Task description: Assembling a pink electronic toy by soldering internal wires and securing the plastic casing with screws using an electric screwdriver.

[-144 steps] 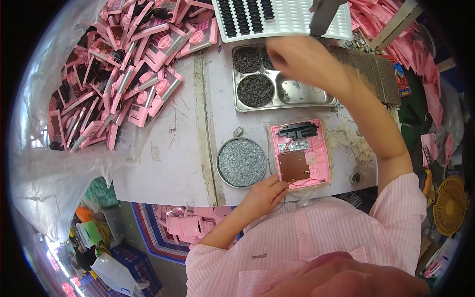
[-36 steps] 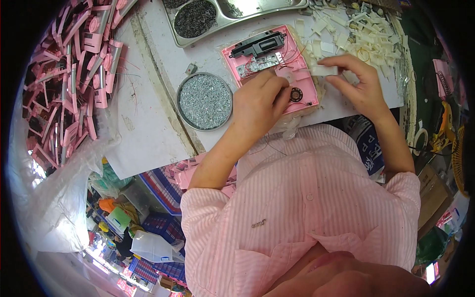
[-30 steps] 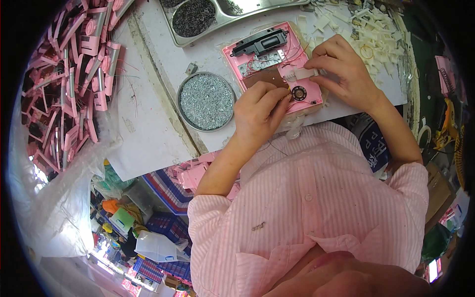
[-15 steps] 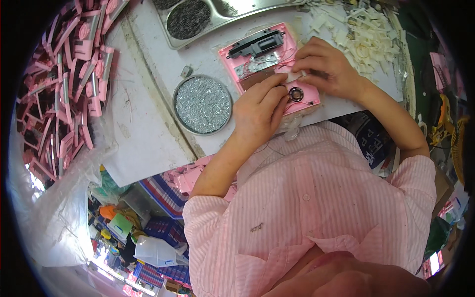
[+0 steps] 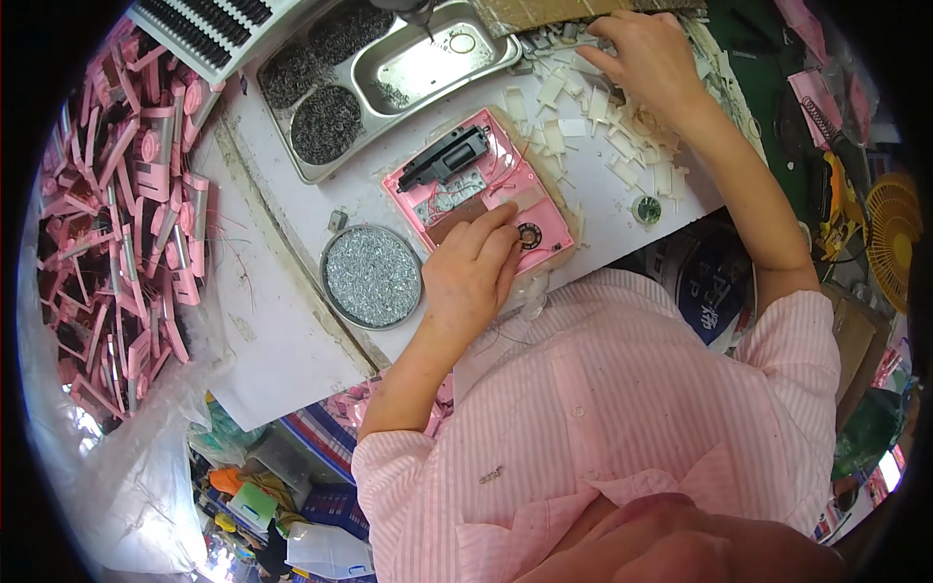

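A pink plastic casing [image 5: 556,225] lies tilted on the table in front of me. Inside it are a black plastic mechanism [image 5: 447,157], a metal plate [image 5: 449,199], red wires and a round black part [image 5: 529,236]. My left hand [image 5: 473,267] rests on the casing's near side, its fingers close together and bent over the inside, the fingertips by a pale flat piece [image 5: 526,200]. What lies under those fingers is hidden. At the far right, my right hand [image 5: 649,60] reaches over small grey parts [image 5: 559,41], thumb and forefinger apart, with nothing visible between them.
A round dish of silvery screws [image 5: 373,276] stands left of the casing. Behind it is a metal tray [image 5: 342,170] of dark small parts, with a dark tool tip [image 5: 416,12] above. White plastic pieces [image 5: 622,136] spread at right. Pink assemblies [image 5: 146,223] are heaped at left.
My right hand has left the casing and moved far and right to the small grey parts. My left hand stays on the casing. The whole view has shifted, showing more of the tray.
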Motion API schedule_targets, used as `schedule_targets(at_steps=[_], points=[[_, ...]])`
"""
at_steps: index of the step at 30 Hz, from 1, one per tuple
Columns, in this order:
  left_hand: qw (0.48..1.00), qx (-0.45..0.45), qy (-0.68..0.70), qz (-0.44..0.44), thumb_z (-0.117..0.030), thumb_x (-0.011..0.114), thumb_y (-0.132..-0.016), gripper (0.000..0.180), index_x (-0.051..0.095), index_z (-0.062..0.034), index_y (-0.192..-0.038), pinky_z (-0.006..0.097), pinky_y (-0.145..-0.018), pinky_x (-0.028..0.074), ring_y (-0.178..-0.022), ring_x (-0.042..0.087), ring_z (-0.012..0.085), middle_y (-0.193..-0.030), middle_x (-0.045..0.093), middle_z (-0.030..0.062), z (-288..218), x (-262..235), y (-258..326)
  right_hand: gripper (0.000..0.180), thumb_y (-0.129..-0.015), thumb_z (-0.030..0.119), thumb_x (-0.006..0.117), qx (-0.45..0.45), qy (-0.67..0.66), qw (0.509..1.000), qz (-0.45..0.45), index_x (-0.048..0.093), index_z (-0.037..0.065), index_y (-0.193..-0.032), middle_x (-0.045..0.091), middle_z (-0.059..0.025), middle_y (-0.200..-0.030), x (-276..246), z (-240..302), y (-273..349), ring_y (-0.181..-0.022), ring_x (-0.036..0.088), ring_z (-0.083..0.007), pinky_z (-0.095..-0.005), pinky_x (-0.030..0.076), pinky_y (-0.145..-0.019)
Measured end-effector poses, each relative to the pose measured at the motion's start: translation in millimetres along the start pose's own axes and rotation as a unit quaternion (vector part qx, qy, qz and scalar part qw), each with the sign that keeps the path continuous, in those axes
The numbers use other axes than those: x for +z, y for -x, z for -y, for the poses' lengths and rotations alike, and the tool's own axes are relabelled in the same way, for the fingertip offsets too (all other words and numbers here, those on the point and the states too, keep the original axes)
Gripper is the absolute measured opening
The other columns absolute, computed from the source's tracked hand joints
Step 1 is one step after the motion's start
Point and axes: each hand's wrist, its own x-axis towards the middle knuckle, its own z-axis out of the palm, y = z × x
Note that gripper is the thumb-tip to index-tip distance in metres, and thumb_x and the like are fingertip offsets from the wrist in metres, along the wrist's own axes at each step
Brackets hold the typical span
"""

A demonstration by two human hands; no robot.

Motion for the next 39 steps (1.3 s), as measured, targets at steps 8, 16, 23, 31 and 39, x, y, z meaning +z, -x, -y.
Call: schedule_targets(at_steps=[8, 16, 23, 31, 39], points=[[0.999, 0.014, 0.018, -0.027, -0.011, 0.076, -0.080, 0.025, 0.065, -0.0080, -0.102, 0.034, -0.066, 0.053, -0.078, 0.064, 0.0236, -0.118, 0.068, 0.0077, 4.4, 5.6, 3.9, 0.026, -0.087, 0.033, 0.070, 0.022, 0.090, 0.996, 0.000, 0.072, 0.007, -0.088, 0.072, -0.0078, -0.084, 24.6, 4.9, -12.7, -0.079, 0.068, -0.0267, -0.0422, 0.042, -0.080], [0.984, -0.075, 0.154, -0.047, -0.003, 0.073, -0.084, 0.023, 0.065, -0.0027, -0.105, 0.027, -0.057, 0.047, -0.064, 0.056, 0.0137, -0.108, 0.067, 0.0100, -10.2, -19.2, -43.6, 0.021, -0.087, 0.030, 0.070, 0.032, 0.026, 0.999, -0.002, 0.069, 0.010, -0.091, 0.071, -0.0064, -0.084, 18.5, 3.7, -0.7, -0.082, 0.067, -0.0273, -0.0422, 0.041, -0.082], [0.986, -0.075, 0.141, -0.048, -0.012, 0.073, -0.087, 0.019, 0.067, -0.0017, -0.102, 0.032, -0.058, 0.049, -0.061, 0.059, 0.0183, -0.087, 0.067, 0.0091, -2.4, -9.5, -91.9, 0.025, -0.084, 0.026, 0.075, -0.046, -0.022, 0.996, -0.073, 0.065, 0.010, -0.100, 0.066, -0.0067, -0.076, 31.2, 6.1, -3.6, -0.077, 0.064, -0.0278, -0.0416, 0.040, -0.082], [0.957, -0.122, 0.240, 0.104, -0.013, 0.071, -0.094, 0.016, 0.066, 0.0013, -0.100, 0.024, -0.056, 0.050, -0.063, 0.060, 0.0077, -0.078, 0.068, 0.0034, -2.1, -3.6, -142.8, 0.028, -0.088, 0.021, 0.072, -0.091, -0.199, 0.976, 0.014, 0.063, 0.010, -0.112, 0.070, -0.0075, -0.078, -50.9, 36.8, 45.8, -0.071, 0.065, -0.0267, -0.0368, 0.047, -0.075], [0.824, -0.171, 0.531, 0.098, -0.010, 0.068, -0.096, 0.011, 0.065, 0.0005, -0.097, 0.023, -0.056, 0.050, -0.063, 0.059, 0.0076, -0.079, 0.069, 0.0049, -21.4, 33.5, -157.3, 0.038, -0.094, 0.004, 0.067, 0.170, -0.624, 0.762, -0.034, 0.059, 0.002, -0.130, 0.070, -0.0033, -0.087, -45.9, 28.6, 85.1, -0.079, 0.066, -0.0091, -0.0231, 0.050, -0.074]])
